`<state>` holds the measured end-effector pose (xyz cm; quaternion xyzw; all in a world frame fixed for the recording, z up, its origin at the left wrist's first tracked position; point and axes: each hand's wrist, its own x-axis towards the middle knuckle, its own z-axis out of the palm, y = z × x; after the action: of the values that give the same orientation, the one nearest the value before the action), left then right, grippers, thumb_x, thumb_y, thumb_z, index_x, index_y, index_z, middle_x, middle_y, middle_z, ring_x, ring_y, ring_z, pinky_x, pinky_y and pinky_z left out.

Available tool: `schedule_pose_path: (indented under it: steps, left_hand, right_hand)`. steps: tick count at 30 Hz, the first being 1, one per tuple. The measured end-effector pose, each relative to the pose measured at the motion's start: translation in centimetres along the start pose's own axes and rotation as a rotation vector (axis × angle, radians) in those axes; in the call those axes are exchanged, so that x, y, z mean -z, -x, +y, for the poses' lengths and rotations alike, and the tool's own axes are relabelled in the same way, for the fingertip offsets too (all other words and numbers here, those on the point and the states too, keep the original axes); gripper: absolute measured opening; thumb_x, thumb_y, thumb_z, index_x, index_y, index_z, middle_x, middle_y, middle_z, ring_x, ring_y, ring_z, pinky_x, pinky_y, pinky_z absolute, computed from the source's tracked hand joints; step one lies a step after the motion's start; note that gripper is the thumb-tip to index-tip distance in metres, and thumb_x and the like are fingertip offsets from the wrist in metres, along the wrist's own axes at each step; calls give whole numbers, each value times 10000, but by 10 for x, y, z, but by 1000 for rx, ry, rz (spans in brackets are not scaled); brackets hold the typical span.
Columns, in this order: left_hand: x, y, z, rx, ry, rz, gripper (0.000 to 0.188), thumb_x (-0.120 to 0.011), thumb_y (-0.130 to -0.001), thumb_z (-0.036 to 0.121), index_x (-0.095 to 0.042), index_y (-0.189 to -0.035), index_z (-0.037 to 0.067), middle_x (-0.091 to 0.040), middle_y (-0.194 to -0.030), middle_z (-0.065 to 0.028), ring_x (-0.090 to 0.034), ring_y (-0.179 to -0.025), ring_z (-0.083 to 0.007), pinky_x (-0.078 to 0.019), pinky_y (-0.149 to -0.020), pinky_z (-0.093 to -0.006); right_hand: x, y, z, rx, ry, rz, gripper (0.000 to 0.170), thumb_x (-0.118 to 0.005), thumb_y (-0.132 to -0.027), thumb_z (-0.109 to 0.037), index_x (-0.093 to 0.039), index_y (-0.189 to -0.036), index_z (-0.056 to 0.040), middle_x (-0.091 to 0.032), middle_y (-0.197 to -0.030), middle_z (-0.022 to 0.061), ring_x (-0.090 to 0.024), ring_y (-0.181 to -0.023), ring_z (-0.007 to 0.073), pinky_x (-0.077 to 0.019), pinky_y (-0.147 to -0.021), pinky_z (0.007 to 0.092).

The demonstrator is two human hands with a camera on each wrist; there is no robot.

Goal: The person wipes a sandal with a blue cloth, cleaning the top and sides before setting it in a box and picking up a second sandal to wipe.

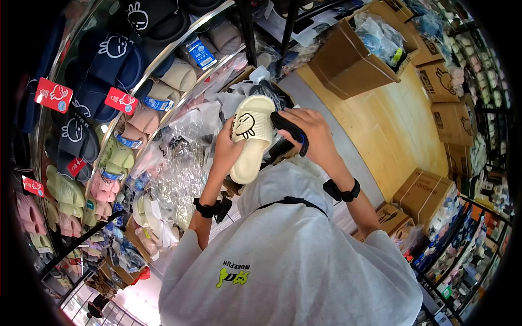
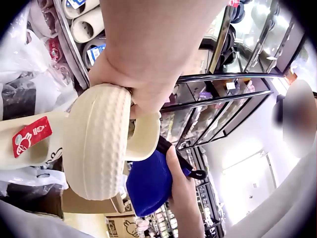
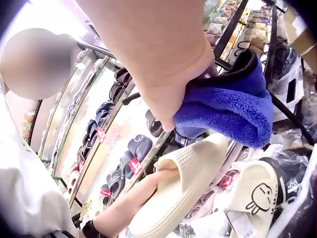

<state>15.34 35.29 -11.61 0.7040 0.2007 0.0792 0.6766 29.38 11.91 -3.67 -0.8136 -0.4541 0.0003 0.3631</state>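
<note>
A cream slide slipper (image 1: 258, 142) with a black rabbit face on its strap is gripped by my left hand (image 1: 227, 150), sole downward. In the right wrist view my left thumb reaches in at the slipper's (image 3: 195, 171) foot opening. My right hand (image 1: 314, 133) holds a blue plush pad (image 3: 228, 111) with black trim, close beside the strap. From the left wrist view, the pad (image 2: 148, 184) shows a blue face and a small black loop, near the slipper's (image 2: 96, 144) textured side. Another cream slipper (image 3: 260, 194) with a rabbit face lies below, a tag on it.
Shelves of slippers (image 1: 111, 51) with red and blue tags curve along the left. Clear plastic bags (image 1: 185, 168) heap below them. An open cardboard box (image 1: 348, 60) stands at the back right, with more cartons (image 1: 424, 190) along the right side.
</note>
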Motion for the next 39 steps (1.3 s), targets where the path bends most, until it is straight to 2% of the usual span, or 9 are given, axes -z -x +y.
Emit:
schedule_pose_path:
  steps: [5, 13, 15, 23, 26, 28, 29, 37, 39]
  left_hand:
    - [19, 1, -47, 234, -78, -25, 468, -668, -930, 9, -614, -1388, -70, -742, -1248, -158, -710, -1098, -201, -570, -963, -337]
    - [26, 17, -132, 193, -36, 172, 557, -716, -934, 43, -579, -1458, -86, -755, -1238, -178, -734, -1084, -229, -577, -966, -344]
    - [19, 21, -122, 236, -77, 239, 561, -640, -914, -36, -547, -1466, -80, -723, -1326, -188, -694, -1211, -236, -528, -1055, -341]
    - [16, 47, -156, 131, -27, 325, 534, -700, -972, -12, -522, -1473, -66, -703, -1348, -168, -692, -1224, -229, -545, -1042, -346]
    - [13, 54, -158, 170, -259, 385, 557, -740, -966, 40, -527, -1471, -55, -696, -1361, -183, -686, -1240, -241, -543, -1049, -359]
    - [11, 60, -154, 194, -301, 413, 582, -789, -937, 149, -572, -1431, -68, -704, -1276, -251, -697, -1211, -361, -538, -1048, -419]
    - [13, 62, -165, 190, -302, 415, 582, -789, -937, 149, -572, -1431, -68, -704, -1276, -251, -697, -1211, -361, -538, -1048, -419]
    - [18, 80, -188, 203, -329, 441, 659, -818, -946, 150, -503, -1497, -28, -560, -1460, -202, -652, -1276, -317, -551, -1063, -428]
    - [21, 83, -186, 196, -379, 428, 670, -824, -943, 157, -500, -1501, -24, -562, -1450, -200, -653, -1258, -317, -550, -1059, -428]
  right_hand:
    - [-44, 20, 52, -82, 158, -113, 410, -795, -957, -328, -762, -1283, -81, -780, -1242, 115, -698, -1136, 332, -515, -1042, 456]
    - [-112, 74, 138, 53, 326, -339, 489, -764, -963, -369, -723, -1382, -120, -691, -1445, 95, -609, -1329, 302, -444, -1159, 449]
    - [-131, 91, 147, -20, 270, -431, 505, -757, -969, -376, -706, -1411, -139, -662, -1484, 92, -586, -1359, 306, -432, -1183, 455]
    - [-127, 94, 132, 149, 177, -390, 490, -664, -1023, -286, -635, -1499, -173, -600, -1569, 100, -532, -1445, 299, -388, -1240, 464]
    - [-138, 99, 135, 215, 358, -452, 638, -604, -974, -94, -526, -1600, -187, -474, -1663, 141, -456, -1529, 319, -326, -1283, 503]
    - [-154, 104, 137, 148, 371, -417, 662, -586, -957, -69, -519, -1605, -187, -463, -1668, 147, -439, -1539, 320, -315, -1290, 506]
    - [-157, 102, 134, 73, 387, -385, 687, -567, -941, -43, -512, -1610, -186, -452, -1673, 153, -423, -1550, 322, -305, -1297, 508]
    - [-149, 76, 113, 251, 428, -333, 770, -608, -929, -57, -389, -1665, -113, -420, -1681, 194, -415, -1552, 334, -292, -1305, 500]
    - [-170, 82, 129, 182, 405, -431, 900, -718, -862, -92, -335, -1676, -55, -404, -1689, 211, -402, -1561, 348, -293, -1310, 490]
